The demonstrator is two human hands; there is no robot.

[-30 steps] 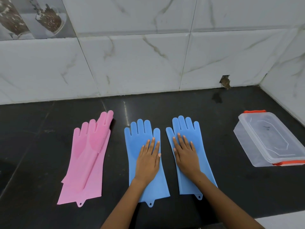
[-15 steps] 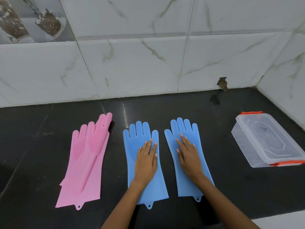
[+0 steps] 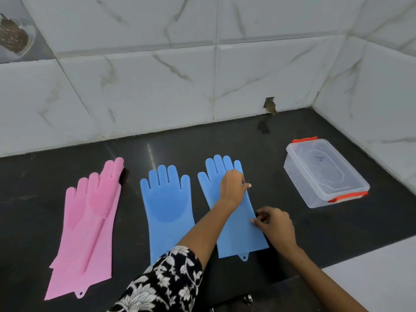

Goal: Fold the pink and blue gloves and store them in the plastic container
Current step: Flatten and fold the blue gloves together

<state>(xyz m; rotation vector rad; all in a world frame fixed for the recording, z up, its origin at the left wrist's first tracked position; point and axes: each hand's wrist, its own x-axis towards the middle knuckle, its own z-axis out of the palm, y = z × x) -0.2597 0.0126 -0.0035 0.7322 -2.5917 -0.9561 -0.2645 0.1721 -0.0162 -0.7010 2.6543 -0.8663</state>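
Nearest, a floral sleeve (image 3: 166,280) hides the left blue glove's (image 3: 167,206) cuff; the right hand (image 3: 275,226) pinches the right blue glove's (image 3: 234,224) outer edge near mid-length; the left hand (image 3: 231,188), crossed over, pinches the same edge by the little finger, its fingertips partly hidden; both blue gloves lie flat on the black tabletop (image 3: 337,233), fingers toward the wall; the stacked pink gloves (image 3: 87,228) lie left, tilted; the lidded plastic container (image 3: 324,172) sits far right.

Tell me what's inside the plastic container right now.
Nothing shows through the plastic container's clear lid and walls; it looks empty, lid on, orange clips at both ends. Its far bottom corners are hard to make out.
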